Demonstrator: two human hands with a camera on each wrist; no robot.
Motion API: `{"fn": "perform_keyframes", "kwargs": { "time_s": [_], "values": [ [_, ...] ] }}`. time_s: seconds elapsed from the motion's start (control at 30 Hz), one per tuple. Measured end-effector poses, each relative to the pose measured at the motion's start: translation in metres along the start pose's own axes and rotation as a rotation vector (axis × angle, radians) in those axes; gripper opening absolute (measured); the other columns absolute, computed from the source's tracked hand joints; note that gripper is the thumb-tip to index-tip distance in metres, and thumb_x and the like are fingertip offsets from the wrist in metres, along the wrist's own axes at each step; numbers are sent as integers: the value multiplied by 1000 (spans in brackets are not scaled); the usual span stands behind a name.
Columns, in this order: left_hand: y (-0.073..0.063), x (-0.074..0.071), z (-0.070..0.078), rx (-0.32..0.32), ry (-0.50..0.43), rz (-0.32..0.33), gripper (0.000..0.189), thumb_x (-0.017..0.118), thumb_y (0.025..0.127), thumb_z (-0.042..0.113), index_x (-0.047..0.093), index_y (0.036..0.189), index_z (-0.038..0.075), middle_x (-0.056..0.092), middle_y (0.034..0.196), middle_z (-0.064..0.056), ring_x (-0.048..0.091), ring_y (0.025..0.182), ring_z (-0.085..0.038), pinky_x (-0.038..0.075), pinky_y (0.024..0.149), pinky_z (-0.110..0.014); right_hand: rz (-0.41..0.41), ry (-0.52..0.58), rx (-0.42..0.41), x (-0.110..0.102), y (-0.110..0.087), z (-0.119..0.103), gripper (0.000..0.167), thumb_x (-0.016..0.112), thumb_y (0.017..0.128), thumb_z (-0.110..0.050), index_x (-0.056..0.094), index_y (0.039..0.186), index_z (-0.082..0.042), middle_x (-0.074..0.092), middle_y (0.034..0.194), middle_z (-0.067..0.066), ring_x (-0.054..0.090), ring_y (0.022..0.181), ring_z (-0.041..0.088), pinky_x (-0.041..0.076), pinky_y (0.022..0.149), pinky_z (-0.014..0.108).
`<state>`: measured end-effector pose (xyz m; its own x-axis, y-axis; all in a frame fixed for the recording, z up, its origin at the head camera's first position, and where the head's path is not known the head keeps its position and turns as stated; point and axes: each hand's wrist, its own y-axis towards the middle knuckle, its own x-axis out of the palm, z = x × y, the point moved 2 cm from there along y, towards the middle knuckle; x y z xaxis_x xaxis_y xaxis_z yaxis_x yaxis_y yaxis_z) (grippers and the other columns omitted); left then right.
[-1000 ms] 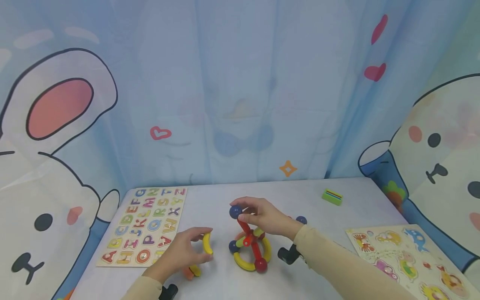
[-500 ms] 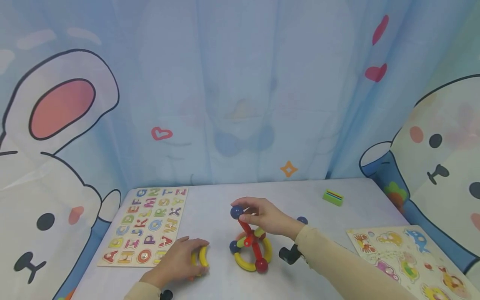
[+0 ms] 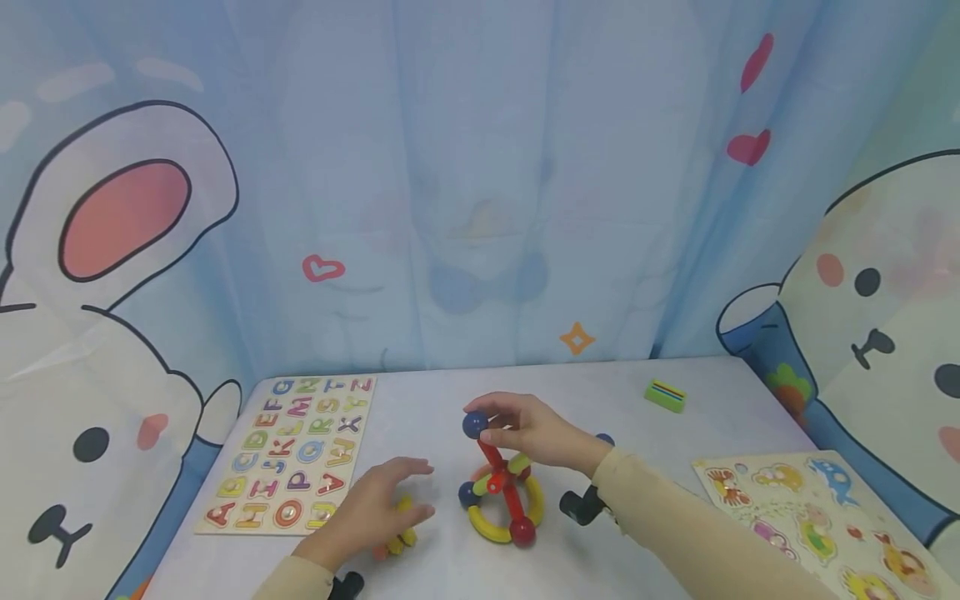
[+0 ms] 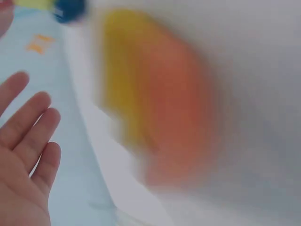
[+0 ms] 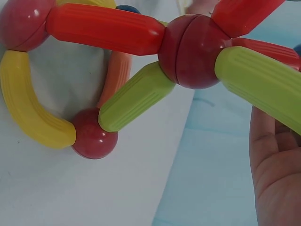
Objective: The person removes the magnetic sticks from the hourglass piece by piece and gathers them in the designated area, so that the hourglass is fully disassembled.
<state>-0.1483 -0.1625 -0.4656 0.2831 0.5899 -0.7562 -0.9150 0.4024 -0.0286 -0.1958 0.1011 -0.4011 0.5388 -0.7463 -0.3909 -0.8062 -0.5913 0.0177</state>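
Between thumb and fingers, my right hand (image 3: 528, 433) pinches a blue ball (image 3: 475, 425) at the top of a magnetic stick-and-ball build. Its base is a ring of curved yellow rods (image 5: 35, 106) and an orange rod, joined by balls. Straight red rods (image 5: 106, 28) and light green rods (image 5: 136, 96) meet at a red ball (image 5: 193, 52) above the ring. My left hand (image 3: 367, 512) has its fingers spread and holds nothing. Just beside it on the table lie loose curved yellow rods (image 3: 406, 538) and an orange curved rod (image 4: 176, 103), blurred in the left wrist view.
An alphabet puzzle board (image 3: 288, 454) lies at the left and an animal puzzle board (image 3: 817, 517) at the right. A small green block with stripes (image 3: 665, 396) sits at the back right. Behind the white table (image 3: 442, 392) hangs a blue curtain (image 3: 480, 167).
My left hand has lowered a curved yellow rod to the loose rods on the table and let go, its fingers now spreading. My right hand stays on the blue ball.
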Motion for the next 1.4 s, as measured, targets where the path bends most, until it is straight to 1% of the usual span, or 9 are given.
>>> {"fn": "perform_keyframes", "kwargs": {
  "time_s": [0.1,0.2,0.33,0.43,0.63,0.83,1.0,1.17,1.4],
  "values": [
    [10,-1,24,25,-178,54,43,73,91,39,64,130,24,61,133,6,52,127,-24,42,104,-57,4,2,-7,-1,-1,-1,38,68,96,-10,61,132,-22,66,118,-1,64,106,22,56,90,44],
    [22,3,43,76,-277,96,37,69,94,36,65,127,18,65,126,4,58,120,-22,47,100,-53,8,6,-14,-2,-1,-2,37,67,96,-10,62,131,-21,65,119,0,63,107,24,56,89,41],
    [33,13,57,121,-366,125,30,67,96,29,67,122,14,69,119,3,64,111,-17,53,94,-41,6,17,-24,-2,-1,-3,38,67,95,-7,62,130,-19,64,121,0,63,109,27,56,88,40],
    [37,19,62,122,-412,129,26,68,96,25,67,120,13,70,113,5,65,106,-14,54,91,-34,12,7,-31,-3,-2,-4,38,67,94,-5,62,130,-18,63,121,0,63,109,27,57,87,39],
    [42,26,68,94,-463,151,22,71,95,24,69,113,12,72,103,5,68,98,-12,56,84,-27,30,-10,-41,-5,-3,-5,38,67,94,-4,62,129,-16,64,120,0,63,108,24,57,87,38],
    [47,32,70,55,-501,157,22,75,91,24,71,109,12,73,99,5,70,92,-12,58,80,-27,29,2,-44,-6,-5,-4,38,67,94,-6,62,131,-17,64,121,1,63,109,24,57,87,39],
    [50,35,72,53,-485,169,19,76,90,20,72,108,13,73,96,7,70,89,-10,58,79,-26,17,13,-73,-8,-5,-3,41,67,95,-8,62,134,-17,64,125,1,63,109,24,56,88,39],
    [51,36,73,43,-473,165,20,75,91,21,72,109,14,73,96,9,70,89,-8,58,79,-26,21,-3,-76,-9,-6,-1,40,68,96,-13,62,135,-16,64,125,2,62,110,24,55,91,41],
    [50,36,74,40,-460,158,20,77,89,21,72,108,14,72,95,8,70,87,-9,58,78,-27,93,-32,-81,-13,-6,0,43,68,97,-25,57,136,-10,66,121,6,65,111,24,53,95,43]
  ]
}}
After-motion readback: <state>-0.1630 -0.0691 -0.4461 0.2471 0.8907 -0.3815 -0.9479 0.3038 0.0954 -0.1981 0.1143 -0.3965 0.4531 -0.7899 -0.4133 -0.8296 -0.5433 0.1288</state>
